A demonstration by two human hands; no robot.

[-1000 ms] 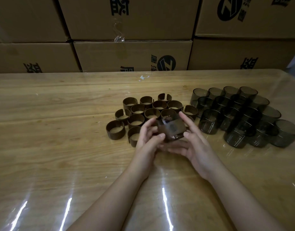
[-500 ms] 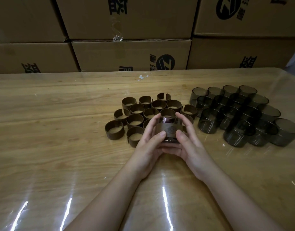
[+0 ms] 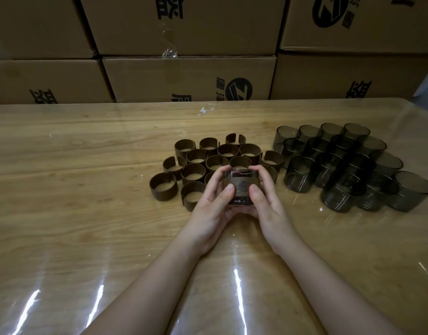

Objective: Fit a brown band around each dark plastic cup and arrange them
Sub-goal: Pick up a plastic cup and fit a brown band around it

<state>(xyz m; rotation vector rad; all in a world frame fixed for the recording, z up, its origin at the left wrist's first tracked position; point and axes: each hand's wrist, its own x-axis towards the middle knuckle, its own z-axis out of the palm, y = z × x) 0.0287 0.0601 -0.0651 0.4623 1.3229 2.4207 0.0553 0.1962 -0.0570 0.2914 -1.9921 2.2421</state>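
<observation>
We are holding the cup [image 3: 240, 201] at the near edge of the loose bands [image 3: 163, 186], low over the counter [image 3: 87, 213]. Over the last second both grips have been closing in. The left grip [image 3: 208, 209] and right grip [image 3: 268, 209] are now grasping the cup, thumbs pressing the band [image 3: 242, 188] sitting round its middle. We are judging this fit nearly complete, with placement coming next. The bare cups [image 3: 298, 174] are waiting at right.

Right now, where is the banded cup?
Centre of the head view: left hand and right hand grip the banded cup, just this side of the loose bands.
</observation>
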